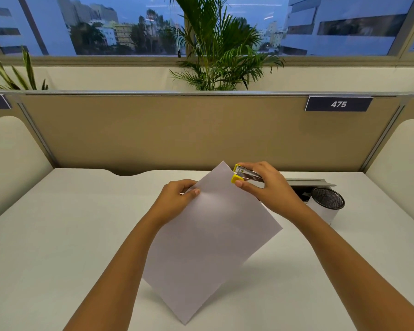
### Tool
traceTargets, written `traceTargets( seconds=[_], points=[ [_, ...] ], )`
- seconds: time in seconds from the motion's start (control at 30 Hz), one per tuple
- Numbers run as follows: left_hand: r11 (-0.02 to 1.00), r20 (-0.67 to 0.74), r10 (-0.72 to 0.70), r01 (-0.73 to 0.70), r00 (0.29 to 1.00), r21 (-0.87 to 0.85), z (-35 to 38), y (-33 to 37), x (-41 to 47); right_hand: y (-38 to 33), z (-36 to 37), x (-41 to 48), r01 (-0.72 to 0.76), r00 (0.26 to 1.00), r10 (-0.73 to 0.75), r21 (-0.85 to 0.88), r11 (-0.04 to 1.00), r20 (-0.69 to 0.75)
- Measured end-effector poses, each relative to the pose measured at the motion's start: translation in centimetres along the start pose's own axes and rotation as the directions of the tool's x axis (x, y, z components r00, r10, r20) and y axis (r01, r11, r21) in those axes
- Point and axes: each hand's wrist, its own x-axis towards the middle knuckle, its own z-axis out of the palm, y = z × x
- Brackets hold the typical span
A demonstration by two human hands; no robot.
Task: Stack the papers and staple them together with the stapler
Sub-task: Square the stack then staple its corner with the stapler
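- Two bare hands are in view above the plain white worktop (69, 235), both occupied.
- Left hand (177, 199): fingers closed on the left edge of the blank white paper sheets (208, 240), thumb on the upper face, the other fingers hidden behind.
- Right hand (265, 185): fingers wrapped round the small yellow-and-chrome stapler (243, 174), thumb under its lower yellow tip, forefinger along the top.
- Stapler mouth stands slightly apart and sits over the upper right edge of the sheets, near the top corner; whether it bites the paper cannot be told.
- Sheets are held up off the worktop, turned corner-upward like a diamond, lowest corner toward the viewer; a shadow lies beneath. Edges appear aligned; the number of sheets cannot be told.
- Right of the hands: a black mesh-topped white cylindrical holder (326, 204) beside a grey open cable-tray flap (308, 181) set in the worktop.
- Behind: a tan fabric partition panel (177, 130) carrying a dark label reading 475 (338, 104).
- Beyond the partition: a green palm plant (220, 48) and a wide window (105, 25) showing buildings under a dusk-blue sky.
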Motion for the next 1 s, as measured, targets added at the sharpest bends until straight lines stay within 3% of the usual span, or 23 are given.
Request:
traceTargets(
  seconds=[0.23, 1.0],
  points=[
    [0.999, 0.053, 0.024, -0.026, 0.998, 0.029, -0.1, 0.4, -0.1, -1.7, -0.4, -0.1, -0.021, 0.998, 0.015, 0.111, 0.994, 0.053],
    [0.999, 0.116, 0.036, -0.038, 0.993, 0.019, -0.4, 0.7, -0.7, -2.8, -0.4, -0.3, -0.113, 0.989, 0.097, 0.145, 0.983, 0.112]
  ],
)
